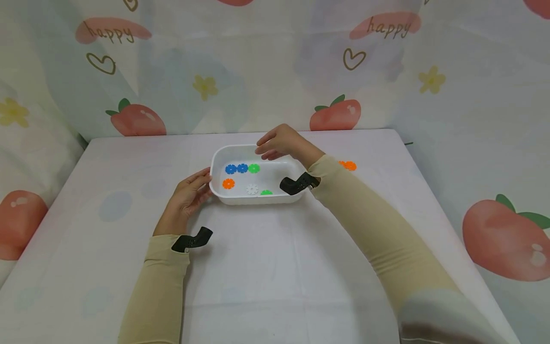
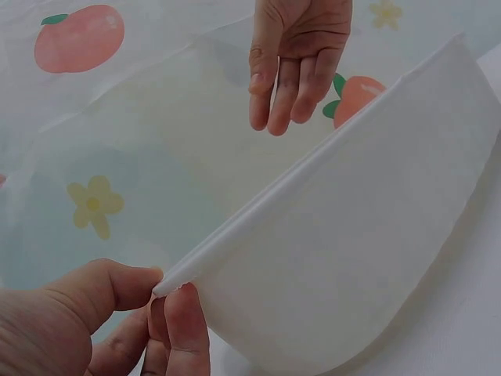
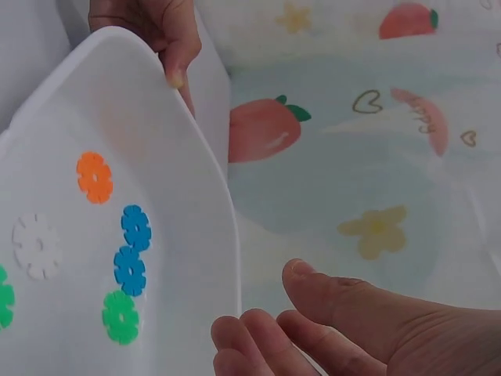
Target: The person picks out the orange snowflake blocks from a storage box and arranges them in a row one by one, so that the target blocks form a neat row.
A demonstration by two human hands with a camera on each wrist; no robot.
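Observation:
A white plastic tray (image 1: 258, 200) stands on the table with several snowflake-shaped discs in it. Two blue discs (image 1: 237, 168) and a green disc (image 1: 254, 168) lie in a row along its far side. An orange disc (image 1: 228, 183), a white disc (image 1: 252, 189) and a second green disc (image 1: 266, 192) are nearer the front. My left hand (image 1: 189, 195) pinches the tray's left rim between thumb and fingers. Over the tray's far right part hovers my right hand (image 1: 281, 142), fingers loosely bent and nothing held, as the right wrist view also shows.
Orange discs (image 1: 349, 165) lie on the table right of the tray, partly hidden behind my right forearm. A white cloth (image 1: 266, 267) covers the table. Printed curtains (image 1: 258, 71) hang behind it and at both sides.

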